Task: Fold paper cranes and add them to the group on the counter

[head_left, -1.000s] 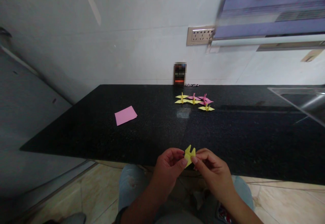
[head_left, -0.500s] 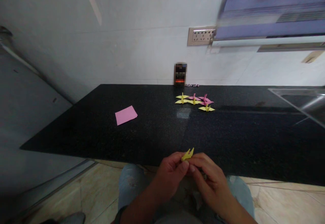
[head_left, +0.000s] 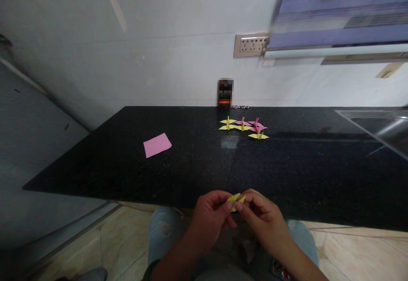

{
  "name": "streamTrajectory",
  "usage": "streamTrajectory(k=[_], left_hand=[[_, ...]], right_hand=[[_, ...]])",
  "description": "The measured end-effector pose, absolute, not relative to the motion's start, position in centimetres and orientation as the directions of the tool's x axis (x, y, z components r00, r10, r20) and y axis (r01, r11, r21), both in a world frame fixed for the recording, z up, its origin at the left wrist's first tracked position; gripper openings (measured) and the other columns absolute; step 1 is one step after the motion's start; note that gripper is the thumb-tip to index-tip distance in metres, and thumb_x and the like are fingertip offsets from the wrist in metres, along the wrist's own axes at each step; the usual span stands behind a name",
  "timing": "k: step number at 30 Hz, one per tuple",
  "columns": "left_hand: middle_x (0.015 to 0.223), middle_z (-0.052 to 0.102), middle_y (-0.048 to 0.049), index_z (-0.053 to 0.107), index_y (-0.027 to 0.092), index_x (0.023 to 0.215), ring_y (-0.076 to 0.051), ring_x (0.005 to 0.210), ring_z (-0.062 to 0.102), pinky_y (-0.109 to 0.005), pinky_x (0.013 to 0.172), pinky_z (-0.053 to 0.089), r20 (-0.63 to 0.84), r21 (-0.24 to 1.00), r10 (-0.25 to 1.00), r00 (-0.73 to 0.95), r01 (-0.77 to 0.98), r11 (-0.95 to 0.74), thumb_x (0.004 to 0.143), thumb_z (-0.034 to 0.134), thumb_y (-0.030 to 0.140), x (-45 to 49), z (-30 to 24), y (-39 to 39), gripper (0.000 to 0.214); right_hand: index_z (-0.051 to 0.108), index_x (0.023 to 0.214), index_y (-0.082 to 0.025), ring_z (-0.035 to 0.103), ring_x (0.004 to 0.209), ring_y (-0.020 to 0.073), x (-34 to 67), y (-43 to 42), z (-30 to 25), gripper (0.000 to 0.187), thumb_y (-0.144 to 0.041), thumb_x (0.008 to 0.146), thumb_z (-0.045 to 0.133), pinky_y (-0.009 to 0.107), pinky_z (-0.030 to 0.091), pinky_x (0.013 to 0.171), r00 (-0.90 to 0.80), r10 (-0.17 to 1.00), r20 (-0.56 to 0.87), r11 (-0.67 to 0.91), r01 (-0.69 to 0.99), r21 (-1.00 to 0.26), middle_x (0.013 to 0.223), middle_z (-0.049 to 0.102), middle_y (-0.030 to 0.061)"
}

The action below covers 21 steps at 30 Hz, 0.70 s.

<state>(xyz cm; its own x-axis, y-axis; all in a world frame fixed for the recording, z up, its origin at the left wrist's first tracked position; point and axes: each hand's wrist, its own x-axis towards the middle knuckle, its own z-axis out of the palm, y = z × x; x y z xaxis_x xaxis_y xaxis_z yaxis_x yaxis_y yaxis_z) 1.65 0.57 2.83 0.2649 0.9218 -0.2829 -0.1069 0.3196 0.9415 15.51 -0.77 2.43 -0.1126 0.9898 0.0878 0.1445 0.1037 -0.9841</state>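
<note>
Left hand, right hand both pinch yellow paper; folding step, seemingly; next crease probably needs gentle precision.

Yellow folded paper, near edge of the desk: partly covered by your left hand and right hand. Dark upright object, back edge of the desk: pixelated, markings unreadable to you. Sink, right end of the desk: cut off by your view's edge. Purple panel, above the desk: blurred, cut off.
</note>
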Motion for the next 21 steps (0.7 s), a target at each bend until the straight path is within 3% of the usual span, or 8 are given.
streamTrajectory(k=[4,8,21], left_hand=[[0.063,0.059,-0.0016,0.055,0.012,0.081,-0.010,0.048,0.055,-0.019,0.046,0.039,-0.314,0.869,0.877,0.364,-0.261,0.420,0.071,0.058,0.026,1.5,2.9,0.7,0.018],[0.058,0.058,-0.0008,0.051,0.013,0.075,-0.007,0.044,0.053,-0.016,0.042,0.037,-0.366,0.777,0.812,0.455,-0.331,0.535,0.075,0.054,0.030,1.4,2.7,0.9,0.018],[0.059,0.056,0.0002,0.047,0.013,0.073,-0.007,0.041,0.052,-0.016,0.040,0.036,-0.391,0.792,0.807,0.443,-0.284,0.540,0.076,0.052,0.031,1.5,2.5,0.8,0.019]], right_hand=[[0.056,0.088,-0.017,0.050,0.061,0.0105,15.9,-0.4,2.3,0.017,-0.030,0.081,0.048,0.023,0.041,0.055,-0.163,0.985,-0.062,-0.075,-0.073,-0.994,0.073,0.055,0.0013],[0.057,0.087,-0.016,0.047,0.054,0.0077,16.5,0.0,2.2,0.016,-0.029,0.081,0.050,0.020,0.040,0.051,-0.224,0.970,-0.089,-0.129,-0.174,-0.976,0.066,0.056,-0.0006],[0.060,0.078,-0.015,0.046,0.054,0.0069,16.6,0.1,2.5,0.015,-0.029,0.077,0.056,0.019,0.038,0.050,-0.260,0.958,-0.120,-0.153,-0.111,-0.982,0.064,0.056,-0.0009]])
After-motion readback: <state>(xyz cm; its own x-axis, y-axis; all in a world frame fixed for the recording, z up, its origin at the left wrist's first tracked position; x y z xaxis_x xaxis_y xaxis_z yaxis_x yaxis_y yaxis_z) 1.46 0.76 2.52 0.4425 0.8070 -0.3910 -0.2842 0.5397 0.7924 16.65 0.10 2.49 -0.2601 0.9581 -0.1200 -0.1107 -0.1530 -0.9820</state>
